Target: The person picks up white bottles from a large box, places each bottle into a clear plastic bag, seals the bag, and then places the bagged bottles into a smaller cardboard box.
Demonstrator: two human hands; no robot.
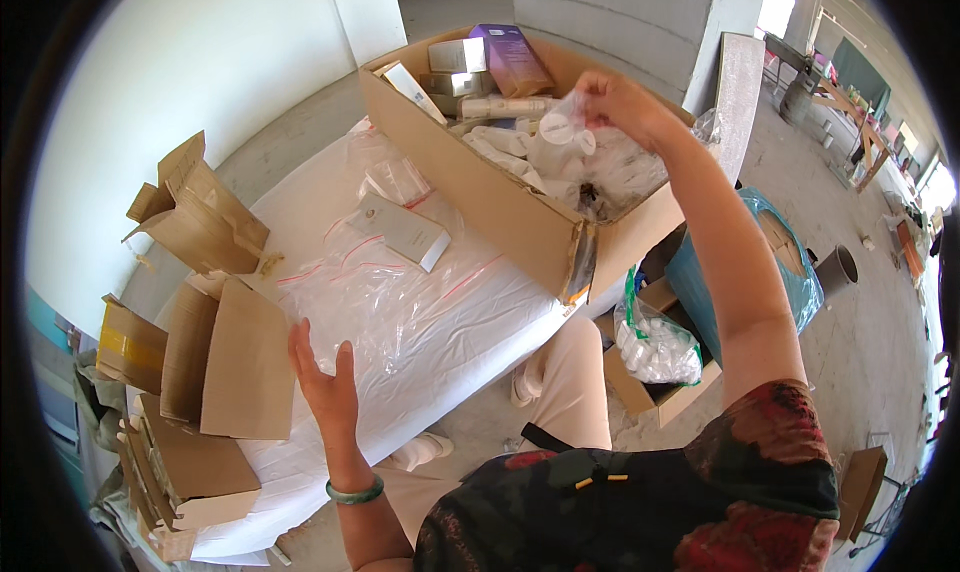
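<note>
Over the large open cardboard box (470, 187), my right hand (620, 107) pinches a clear plastic bag (562, 137) with white round pieces in it. Beneath it, more clear bags with white contents (625, 167) fill the near part of that box. My left hand (325, 377) is open, fingers spread, above the white-covered table beside an open brown carton (245, 362). It holds nothing. Clear zip bags with red seal lines (350, 292) lie spread in front of it, and a flat pale grey box (400, 230) rests on them.
Small boxes and a purple box (512, 60) stand in the far end of the large box. More open cartons (205, 207) line the table's left side. On the floor at right sit a carton with a bag of white pieces (657, 350) and a blue plastic-wrapped bundle (745, 272).
</note>
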